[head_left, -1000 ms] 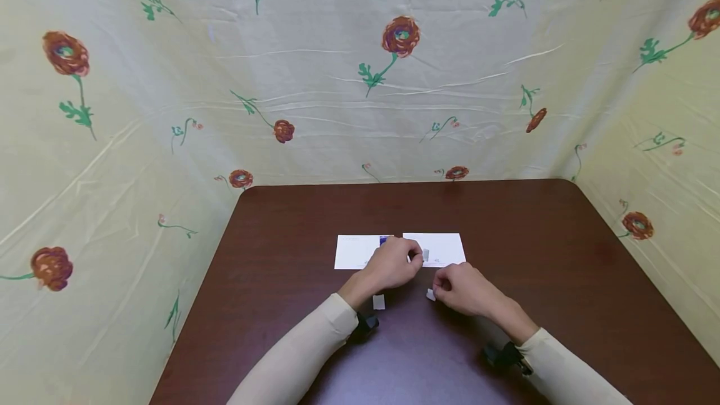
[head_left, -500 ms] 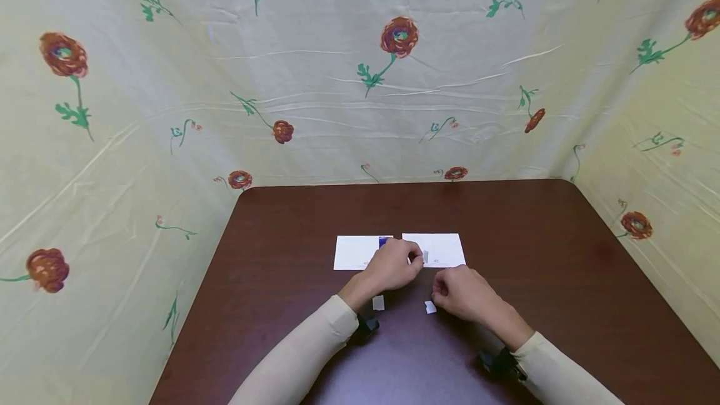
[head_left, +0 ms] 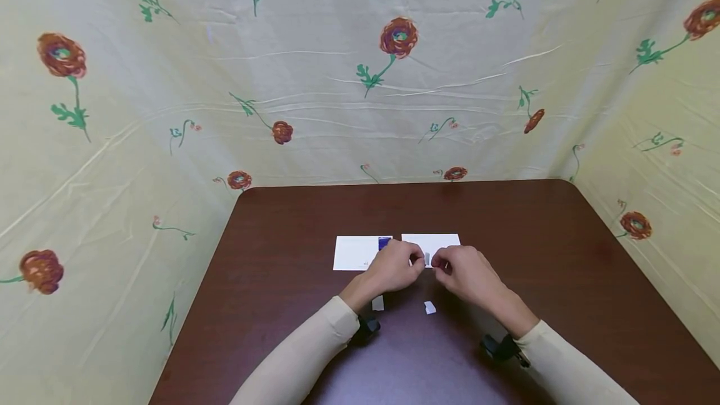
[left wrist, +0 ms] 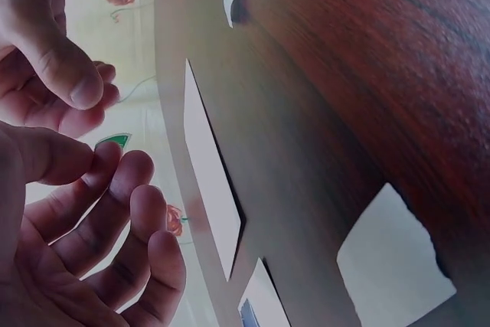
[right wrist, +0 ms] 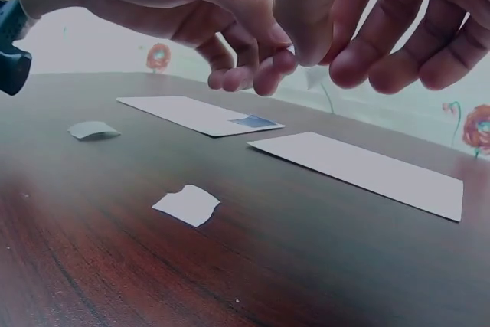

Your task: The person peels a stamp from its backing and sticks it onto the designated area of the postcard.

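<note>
My left hand (head_left: 392,265) pinches a small stamp (left wrist: 115,141) between thumb and index finger, above the table. Its green printed corner shows in the left wrist view. My right hand (head_left: 469,274) is close beside it, thumb and fingers loosely bent, with nothing plainly seen between them. Under and behind the hands lie two white envelopes. The left envelope (head_left: 354,253) bears a blue stamp (head_left: 384,243) at its upper right corner; the right envelope (right wrist: 367,167) shows no stamp, though the hands partly cover it in the head view.
Two small white scraps of paper lie on the brown table (head_left: 292,211) nearer me: a left scrap (head_left: 378,303) by my left wrist and a right scrap (head_left: 430,307) below my right hand. A flower-patterned cloth (head_left: 315,67) hangs around the table.
My right hand has let go of the right paper scrap, now flat on the table, and moved forward and up to the stamp. My left hand has stayed nearly still.
</note>
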`<state>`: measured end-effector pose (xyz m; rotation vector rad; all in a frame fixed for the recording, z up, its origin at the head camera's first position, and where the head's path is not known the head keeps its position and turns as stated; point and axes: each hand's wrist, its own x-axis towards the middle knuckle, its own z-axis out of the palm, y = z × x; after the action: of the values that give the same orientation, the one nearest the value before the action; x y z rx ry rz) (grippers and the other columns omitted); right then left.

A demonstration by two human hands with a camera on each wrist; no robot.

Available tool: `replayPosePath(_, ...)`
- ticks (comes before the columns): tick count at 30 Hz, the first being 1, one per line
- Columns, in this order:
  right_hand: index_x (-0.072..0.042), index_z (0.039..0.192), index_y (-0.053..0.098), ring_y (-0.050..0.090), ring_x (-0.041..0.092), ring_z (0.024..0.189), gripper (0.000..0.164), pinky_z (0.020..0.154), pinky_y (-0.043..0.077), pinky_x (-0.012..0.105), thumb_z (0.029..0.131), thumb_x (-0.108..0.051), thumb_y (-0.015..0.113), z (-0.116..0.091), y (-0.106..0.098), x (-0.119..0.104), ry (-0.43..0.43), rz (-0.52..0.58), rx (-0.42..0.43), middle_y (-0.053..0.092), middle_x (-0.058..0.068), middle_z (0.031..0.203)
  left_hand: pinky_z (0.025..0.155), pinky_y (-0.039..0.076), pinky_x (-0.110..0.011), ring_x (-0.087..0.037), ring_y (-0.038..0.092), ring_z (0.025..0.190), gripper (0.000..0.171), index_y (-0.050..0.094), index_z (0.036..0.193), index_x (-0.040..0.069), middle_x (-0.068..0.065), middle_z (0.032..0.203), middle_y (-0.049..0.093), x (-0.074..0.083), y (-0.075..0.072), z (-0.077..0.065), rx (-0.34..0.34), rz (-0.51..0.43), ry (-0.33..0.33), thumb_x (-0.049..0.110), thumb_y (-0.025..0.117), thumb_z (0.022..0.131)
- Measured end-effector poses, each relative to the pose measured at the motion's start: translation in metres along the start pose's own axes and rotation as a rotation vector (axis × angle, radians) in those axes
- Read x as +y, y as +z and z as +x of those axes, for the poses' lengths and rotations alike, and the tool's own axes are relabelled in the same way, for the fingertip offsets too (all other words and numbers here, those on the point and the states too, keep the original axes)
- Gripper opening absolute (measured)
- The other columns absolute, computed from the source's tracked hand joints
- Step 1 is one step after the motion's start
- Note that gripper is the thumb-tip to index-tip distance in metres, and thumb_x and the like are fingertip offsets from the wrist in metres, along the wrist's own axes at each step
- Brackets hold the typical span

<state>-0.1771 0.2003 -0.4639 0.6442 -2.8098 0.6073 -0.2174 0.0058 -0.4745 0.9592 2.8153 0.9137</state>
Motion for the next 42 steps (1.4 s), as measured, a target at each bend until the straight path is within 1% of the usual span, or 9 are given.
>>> replayPosePath(6,-0.021,0.082,0.074,0.057,0.004,0.067,0.008,0.062,0.048,0.024,0.079,-0.015,0.078,0.0018,0.0017,-0.0003,0.0,-0.002,0.032,0.064,-0.013,0.074,0.056,0.043,-0.016,0.0,0.052,0.061,0.012,0.073,0.085,0.019,0.013,0.075,0.066,0.0015,0.0016,0.0012,-0.008,-0.009,0.004,0.019,0.063,0.092)
replayPosePath(16,-0.021,0.08,0.073,0.056,0.002,0.066,0.009,0.062,0.048,0.024,0.079,-0.015,0.08,0.0001,0.0052,0.0024,0.002,0.012,0.052,0.063,-0.015,0.073,0.057,0.043,-0.016,0.0,0.052,0.06,0.013,0.074,0.089,0.015,0.01,0.077,0.067,0.0042,0.0028,0.0002,-0.032,-0.066,0.021,0.016,0.062,0.093)
replayPosePath(24,-0.021,0.08,0.07,0.056,0.006,0.066,0.009,0.061,0.047,0.025,0.081,-0.013,0.074,0.0001,0.0026,0.0023,0.011,0.01,0.066,0.061,-0.012,0.073,0.06,0.044,-0.016,0.001,0.054,0.063,0.012,0.075,0.092,0.015,0.011,0.081,0.069,0.0044,0.0029,0.0009,-0.03,-0.058,0.018,0.019,0.064,0.093)
replayPosePath(28,-0.021,0.08,0.068,0.053,0.005,0.065,0.01,0.06,0.045,0.025,0.082,-0.012,0.073,0.0004,0.0009,0.0025,0.017,0.007,0.086,0.059,-0.011,0.071,0.056,0.043,-0.016,0.001,0.053,0.061,0.011,0.075,0.091,0.015,0.011,0.079,0.068,0.0037,0.0024,0.0016,0.002,-0.062,-0.008,0.018,0.065,0.092)
replayPosePath(32,-0.02,0.08,0.067,0.05,0.005,0.063,0.009,0.059,0.043,0.024,0.083,-0.013,0.074,0.0007,0.0,0.0028,0.025,0.018,0.095,0.057,-0.012,0.07,0.054,0.044,-0.017,0.001,0.055,0.061,0.009,0.075,0.093,0.016,0.011,0.079,0.069,0.0031,0.0016,0.0024,0.065,-0.09,-0.054,0.019,0.067,0.092)
replayPosePath(35,-0.019,0.081,0.068,0.049,0.005,0.063,0.008,0.058,0.044,0.024,0.083,-0.014,0.074,0.0007,-0.0008,0.0029,0.034,0.029,0.095,0.057,-0.012,0.07,0.055,0.045,-0.017,0.001,0.056,0.062,0.007,0.075,0.092,0.017,0.011,0.077,0.069,0.0021,0.0016,0.0039,0.098,-0.108,-0.064,0.02,0.069,0.091)
replayPosePath(37,-0.019,0.082,0.068,0.05,0.006,0.063,0.007,0.059,0.044,0.025,0.084,-0.014,0.073,0.0009,-0.0015,0.0033,0.039,0.035,0.093,0.057,-0.012,0.071,0.055,0.045,-0.017,0.001,0.056,0.062,0.007,0.076,0.091,0.018,0.012,0.075,0.068,0.0015,0.0014,0.005,0.108,-0.106,-0.06,0.02,0.069,0.091)
replayPosePath(42,-0.018,0.084,0.067,0.051,0.007,0.065,0.005,0.06,0.045,0.025,0.087,-0.016,0.071,0.0027,-0.0046,0.0056,0.061,0.061,0.084,0.058,-0.01,0.072,0.053,0.044,-0.017,0.0,0.055,0.06,0.008,0.075,0.089,0.018,0.013,0.074,0.067,0.0016,0.0004,0.0082,0.107,-0.112,-0.057,0.021,0.069,0.092)
